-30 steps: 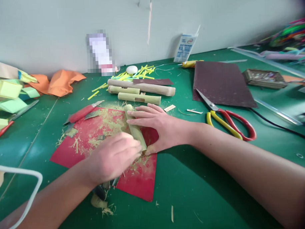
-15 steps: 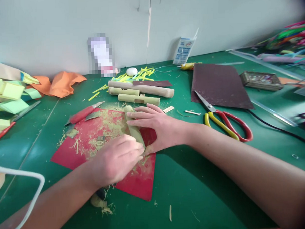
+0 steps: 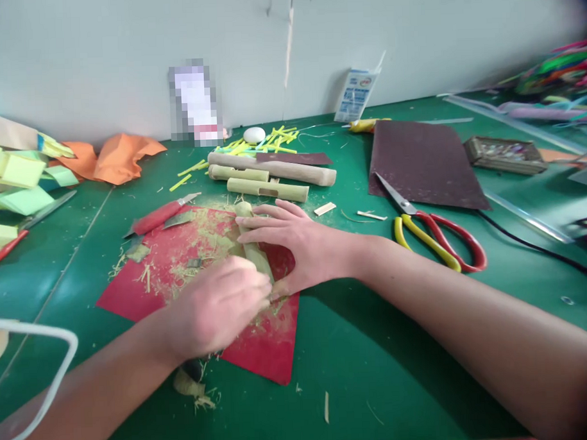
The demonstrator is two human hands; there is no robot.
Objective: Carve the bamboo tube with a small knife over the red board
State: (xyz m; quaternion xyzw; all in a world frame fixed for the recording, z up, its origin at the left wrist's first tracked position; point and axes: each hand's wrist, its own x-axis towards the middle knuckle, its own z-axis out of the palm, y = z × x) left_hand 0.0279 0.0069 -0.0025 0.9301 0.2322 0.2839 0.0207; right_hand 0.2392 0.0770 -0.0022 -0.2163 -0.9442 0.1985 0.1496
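Note:
A pale green bamboo tube (image 3: 257,258) lies lengthwise on a red sheet (image 3: 274,357) that is strewn with sawdust and shavings. My right hand (image 3: 294,245) holds the tube down from the right, its fingers stretched across the far part and its thumb by the near end. At that near end, on the left side, my left hand (image 3: 224,302) is closed with the fingers pinched together. What sits inside those fingers is hidden. A red-handled knife (image 3: 161,215) rests at the sheet's far left corner, beside small dark scraps.
Cut bamboo pieces (image 3: 268,189) lie beyond my hands, near yellow strips (image 3: 283,139) and a white egg-shaped thing (image 3: 254,135). Scissors (image 3: 433,231) and a dark brown sheet (image 3: 424,161) are on the right. Orange paper (image 3: 125,158) and sticky notes (image 3: 22,172) lie left.
Both hands and the bamboo tube have shifted slightly left across the red sheet. Their hold looks the same.

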